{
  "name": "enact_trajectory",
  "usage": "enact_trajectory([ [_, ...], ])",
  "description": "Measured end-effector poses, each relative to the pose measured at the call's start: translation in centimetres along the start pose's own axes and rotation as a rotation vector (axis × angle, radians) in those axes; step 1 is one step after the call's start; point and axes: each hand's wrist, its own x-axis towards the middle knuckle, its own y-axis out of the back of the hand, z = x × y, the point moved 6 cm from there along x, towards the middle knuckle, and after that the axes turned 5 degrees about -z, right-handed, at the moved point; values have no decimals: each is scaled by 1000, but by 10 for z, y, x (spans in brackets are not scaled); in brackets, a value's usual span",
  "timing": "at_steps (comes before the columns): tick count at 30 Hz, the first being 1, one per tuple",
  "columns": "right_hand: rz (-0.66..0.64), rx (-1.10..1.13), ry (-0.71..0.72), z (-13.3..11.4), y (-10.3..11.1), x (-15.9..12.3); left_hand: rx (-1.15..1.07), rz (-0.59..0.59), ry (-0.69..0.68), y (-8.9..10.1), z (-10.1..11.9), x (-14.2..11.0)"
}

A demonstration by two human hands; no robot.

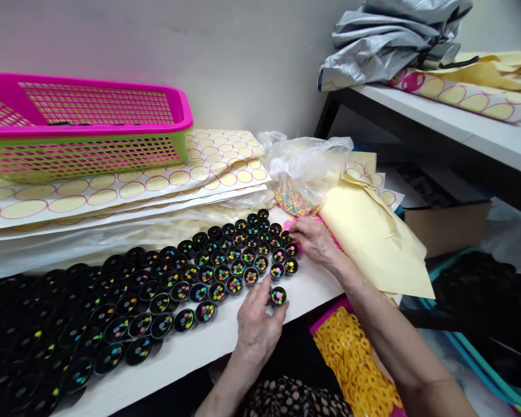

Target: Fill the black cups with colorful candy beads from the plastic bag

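My left hand [260, 315] holds a small round black cup [278, 296] between thumb and fingers, at the front edge of the white table. Colourful beads lie inside that cup around a pale centre. My right hand [313, 238] reaches farther back, its fingers curled together beside the end of the cup rows and over a bright pink tray or mat [330, 233]. Whatever its fingertips pinch is too small or hidden to make out. Rows of similar black cups [234, 285] with coloured beads cover the table to the left.
A pink and green basket [184, 110] rests on sheets printed with circles [180, 176] at the back left. Behind my right hand sits a clear bag of beads [295, 197], beside yellow paper [369, 231]. Yellow rings [351, 353] fill a container below. A shelf [451, 127] overhangs the right.
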Motion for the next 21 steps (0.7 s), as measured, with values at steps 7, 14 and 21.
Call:
enact_trajectory([
  [7, -143, -214, -1, -1, -11, 11, -9, 3, -17, 2, 3, 1],
  [14, -179, -295, -22, -1, -15, 12, -15, -22, -8, 0, 2, 2],
  [21, -162, -84, -9, -3, -9, 13, 6, -15, 2, 2, 3, 2],
])
